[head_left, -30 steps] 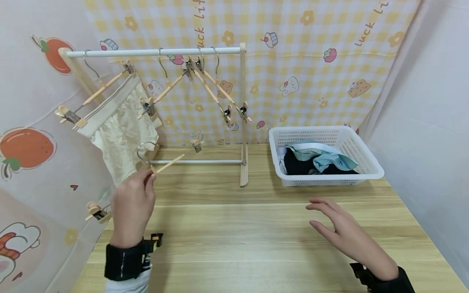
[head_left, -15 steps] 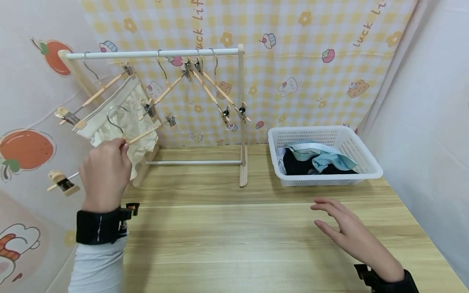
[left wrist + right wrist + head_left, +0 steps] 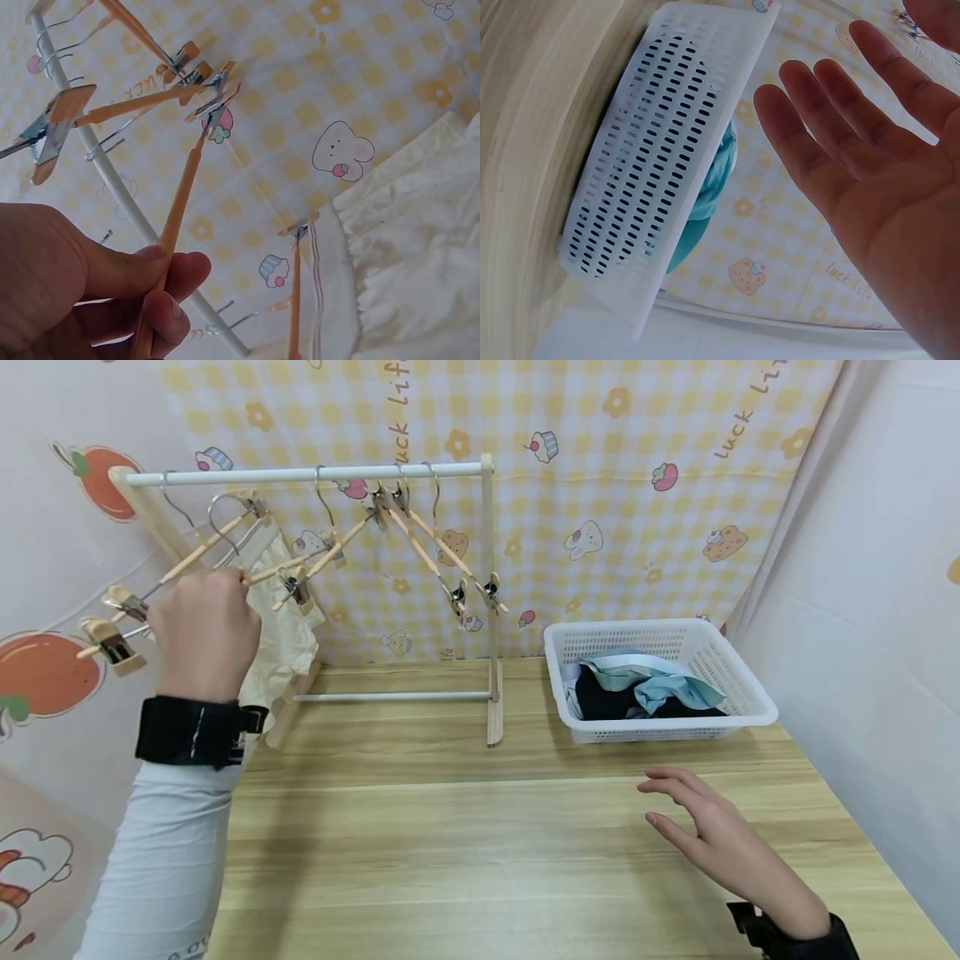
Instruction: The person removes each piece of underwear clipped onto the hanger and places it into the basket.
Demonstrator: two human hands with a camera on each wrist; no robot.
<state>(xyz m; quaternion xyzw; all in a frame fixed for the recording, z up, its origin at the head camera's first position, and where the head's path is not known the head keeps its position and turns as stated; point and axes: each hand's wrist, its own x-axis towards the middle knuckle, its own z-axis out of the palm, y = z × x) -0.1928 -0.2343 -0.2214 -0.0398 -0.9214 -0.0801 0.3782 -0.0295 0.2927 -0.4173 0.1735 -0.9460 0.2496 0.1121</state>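
My left hand [image 3: 206,631] grips the wooden bar of a clip hanger [image 3: 182,191] between thumb and fingers. This hanger carries a clip at each end and no garment, and its metal hook stands up just below the rack's white rail [image 3: 300,474]. Behind it, cream shorts [image 3: 281,627] hang from another clip hanger at the rack's left end. Several bare clip hangers [image 3: 416,543] hang farther right on the rail. Over the table's right side my right hand [image 3: 708,835] hovers with relaxed, spread fingers, holding nothing.
A white perforated basket [image 3: 667,731] stands at the back right, holding black cloth [image 3: 602,695] and light-blue cloth [image 3: 678,689]. The wooden rack has a foot [image 3: 495,722] on the wood-grain table [image 3: 480,860]. A yellow checked curtain [image 3: 600,443] hangs behind.
My left hand has raised the held hanger from low in front of the rack, up and to the left, bringing its hook near the rail. My right hand has barely moved.
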